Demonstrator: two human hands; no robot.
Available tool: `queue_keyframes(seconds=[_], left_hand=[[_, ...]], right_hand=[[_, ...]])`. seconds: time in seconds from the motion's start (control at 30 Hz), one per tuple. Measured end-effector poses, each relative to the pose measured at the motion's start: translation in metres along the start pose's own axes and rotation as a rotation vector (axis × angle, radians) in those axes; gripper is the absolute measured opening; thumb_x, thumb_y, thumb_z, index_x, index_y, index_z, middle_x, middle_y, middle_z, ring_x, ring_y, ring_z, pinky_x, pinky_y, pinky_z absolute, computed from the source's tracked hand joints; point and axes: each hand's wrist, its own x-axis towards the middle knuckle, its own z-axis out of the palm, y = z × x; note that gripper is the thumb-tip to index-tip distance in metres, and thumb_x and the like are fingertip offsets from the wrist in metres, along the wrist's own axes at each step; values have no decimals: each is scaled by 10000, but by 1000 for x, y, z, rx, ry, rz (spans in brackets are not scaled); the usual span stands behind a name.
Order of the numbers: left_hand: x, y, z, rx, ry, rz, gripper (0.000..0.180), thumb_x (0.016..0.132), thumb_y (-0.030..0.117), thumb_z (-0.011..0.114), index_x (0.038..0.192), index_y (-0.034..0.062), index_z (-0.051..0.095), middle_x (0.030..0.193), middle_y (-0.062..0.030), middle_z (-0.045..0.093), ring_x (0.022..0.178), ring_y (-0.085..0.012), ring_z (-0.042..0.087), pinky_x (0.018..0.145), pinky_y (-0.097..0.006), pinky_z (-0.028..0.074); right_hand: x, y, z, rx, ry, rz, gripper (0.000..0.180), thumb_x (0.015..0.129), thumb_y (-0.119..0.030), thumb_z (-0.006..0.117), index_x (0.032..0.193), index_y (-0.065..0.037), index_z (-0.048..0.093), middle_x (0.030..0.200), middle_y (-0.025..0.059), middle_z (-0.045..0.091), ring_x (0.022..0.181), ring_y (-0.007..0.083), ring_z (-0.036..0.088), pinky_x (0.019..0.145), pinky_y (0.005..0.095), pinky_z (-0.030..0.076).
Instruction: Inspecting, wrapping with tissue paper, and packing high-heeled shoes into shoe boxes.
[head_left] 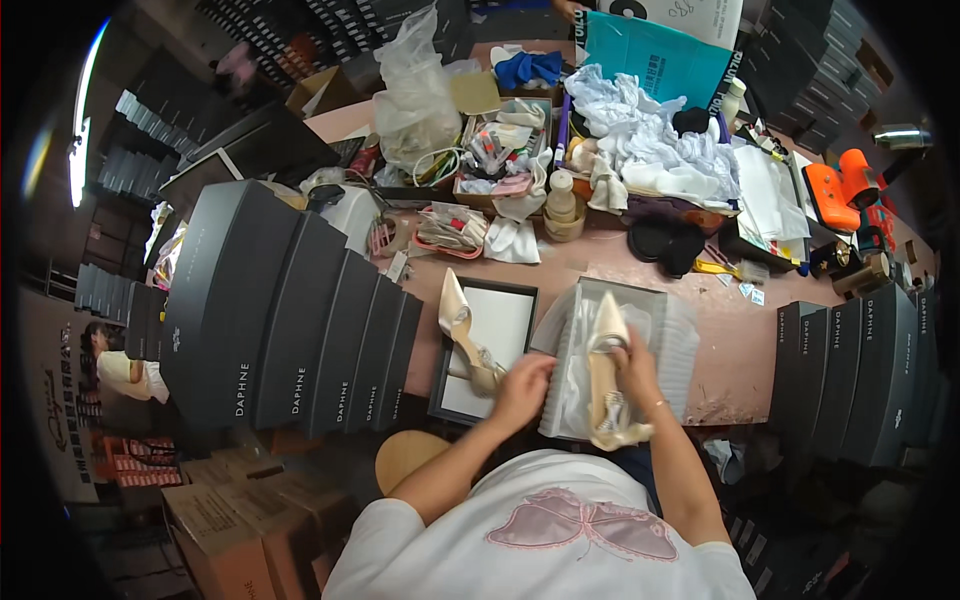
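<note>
A pink worktop [735,372] runs btwn dark box rows, the L row [300,310] by its left edge, the R row [850,370] by its right; a wide elbow could topple either, in our judgement. Nr the far edge sits a white heap [650,140], paper or cloth, can't tell; a black tray [758,249] nr the far-right corner holds white sheets.

Mid nr edge, the lined box [562,434] holds pale wrap [575,345], which could tear or snag if a heel catches. Just left, the shallow box [508,318], white inside, carries the spare shoe [456,320], diag., toe at the box's far-left corner; a knock from the L hand [522,388] could shift it.

The held shoe [604,385] is over the lined box, R hand [637,372] grip closed on its side; a slip could drop it, scuffing the toe. L grip: fingers curled at the lined box's left rim; can't tell if holding anything.
</note>
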Motion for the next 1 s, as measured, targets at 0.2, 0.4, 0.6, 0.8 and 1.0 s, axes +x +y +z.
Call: queue_keyframes(seconds=[0.2,0.4,0.6,0.8,1.0], left_hand=[[0,-63,-109,725,-106,259,252,777,-14,534,1008,-8,635,1140,-160,598,1203,-356,488,1025,-461,386],[18,-116,-103,990,-460,320,196,798,70,550,960,68,660,1033,-99,627,1166,-307,507,1056,-470,337],[26,-62,-126,621,-419,132,257,728,75,661,983,41,667,1008,-93,658,987,-265,602,927,-372,442],[30,34,-121,-317,-237,-146,255,823,42,645,1075,3,659,974,-86,698,893,-142,646,815,-283,491],[10,84,-82,-637,-271,-132,254,831,-12,596,1074,1,669,842,2,659,716,-52,569,628,-201,437]], right_hand=[[-11,-27,-15,-622,-111,-214,428,840,-91,577,1242,-13,453,1157,231,562,946,400,587,770,429,501],[-36,-39,-40,-976,-388,-833,451,820,-129,552,1267,-171,520,1281,109,512,1266,261,419,1103,435,272],[-24,-26,-10,-559,-435,-738,369,772,-131,611,1140,-109,593,1235,135,555,1191,283,493,1065,426,327],[-29,-84,-47,105,-146,-423,294,805,-6,638,1097,12,619,1009,134,672,910,223,648,813,328,514],[-55,-185,-72,147,-400,-261,181,862,-16,579,1013,68,635,865,87,679,771,99,624,699,254,527]])
